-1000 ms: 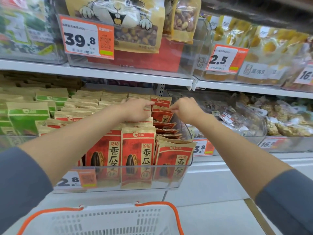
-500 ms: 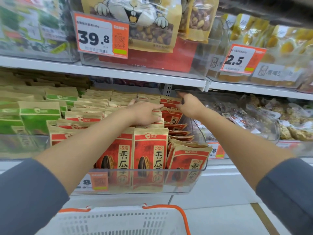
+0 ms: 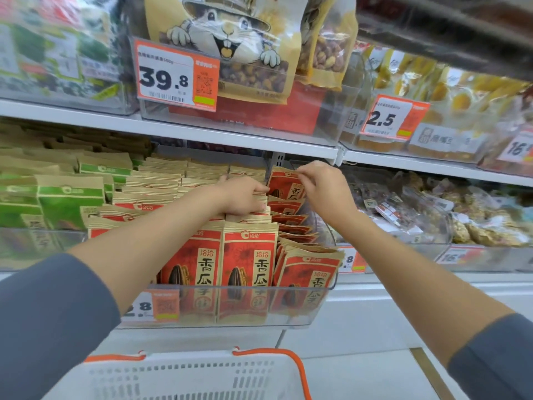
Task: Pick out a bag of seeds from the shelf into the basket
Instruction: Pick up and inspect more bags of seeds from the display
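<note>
1. Your right hand is at the back of the right-hand row in the clear plastic shelf bin. Its thumb and fingertips are closed on the top edge of a red-and-brown paper bag of seeds. That bag stands higher than the packs in front of it (its lower part is hidden behind them).
2. Your left hand lies back-up on the tops of the middle row, just beside the bag's left edge. Its fingers bend over the pack tops. You cannot tell from here whether they grip a pack or only press the row down.
3. The coming move turns on this: the bag stands upright with its long axis vertical and its printed face towards you, hanging directly below the right-hand pinch. The right hand is the one on it, so the lift looks to be its job.
4. The white metal shelf board sits close above the pinch. Judge the upward room as short, so the bag likely has to tilt towards you early.
5. The white plastic basket with orange handles is low and towards you, under the bin's front and well apart from the bag. The bag must pass over the front packs and the bin wall first.
6. Neighbouring packs could ride up with the bag, and the left hand is well placed to hold them.
</note>
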Demonstrator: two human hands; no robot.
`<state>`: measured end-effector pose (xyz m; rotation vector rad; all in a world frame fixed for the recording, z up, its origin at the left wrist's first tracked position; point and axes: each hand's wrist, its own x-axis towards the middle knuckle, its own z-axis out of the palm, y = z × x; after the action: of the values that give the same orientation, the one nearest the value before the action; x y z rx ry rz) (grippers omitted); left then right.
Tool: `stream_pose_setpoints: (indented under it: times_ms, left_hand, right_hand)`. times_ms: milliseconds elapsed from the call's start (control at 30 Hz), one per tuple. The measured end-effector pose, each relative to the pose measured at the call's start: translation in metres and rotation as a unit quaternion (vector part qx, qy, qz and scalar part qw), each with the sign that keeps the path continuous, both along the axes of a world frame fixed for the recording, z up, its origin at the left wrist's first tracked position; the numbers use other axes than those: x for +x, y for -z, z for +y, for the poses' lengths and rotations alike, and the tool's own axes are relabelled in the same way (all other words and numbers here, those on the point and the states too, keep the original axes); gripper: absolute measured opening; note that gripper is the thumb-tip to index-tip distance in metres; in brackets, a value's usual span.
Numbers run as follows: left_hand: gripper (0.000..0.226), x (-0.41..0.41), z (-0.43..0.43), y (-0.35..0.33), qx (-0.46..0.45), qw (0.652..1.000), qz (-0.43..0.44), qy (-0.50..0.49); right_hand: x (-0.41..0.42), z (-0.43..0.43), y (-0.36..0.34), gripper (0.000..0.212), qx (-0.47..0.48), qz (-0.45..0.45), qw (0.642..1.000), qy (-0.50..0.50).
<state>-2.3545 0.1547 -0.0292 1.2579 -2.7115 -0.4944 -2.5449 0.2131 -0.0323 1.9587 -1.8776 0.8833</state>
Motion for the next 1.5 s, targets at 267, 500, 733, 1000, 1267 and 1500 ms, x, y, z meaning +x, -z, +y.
stream_pose_setpoints:
  times_ms: [267, 500, 733, 1000, 1267, 1500]
  left_hand:
    - [0.06, 0.015, 0.05, -0.024, 0.034, 0.964, 0.262, -0.028]
    - [0.024, 0.043, 0.117, -0.052, 0.143, 0.904, 0.404, -0.002]
    - [0.019, 0.094, 0.149, -0.013, 0.211, 0.917, 0.334, -0.052]
    - [0.009, 0.126, 0.161, 0.038, 0.301, 0.873, 0.37, -0.101]
    - [0.023, 0.138, 0.162, 0.054, 0.291, 0.888, 0.34, -0.1]
    - [0.014, 0.141, 0.178, 0.067, 0.303, 0.889, 0.328, -0.096]
  right_hand:
    - [0.033, 0.073, -0.067, 0.02, -0.149, -0.094, 0.983, -0.048]
    - [0.066, 0.12, -0.11, 0.02, -0.1, -0.273, 0.956, -0.042]
    - [0.105, 0.14, -0.059, 0.028, -0.009, -0.36, 0.933, 0.004]
    - [0.128, 0.145, -0.005, 0.019, 0.065, -0.412, 0.908, -0.05]
    - [0.12, 0.175, 0.042, 0.037, 0.009, -0.414, 0.901, -0.129]
    - [0.128, 0.196, 0.065, 0.049, 0.04, -0.476, 0.866, -0.146]
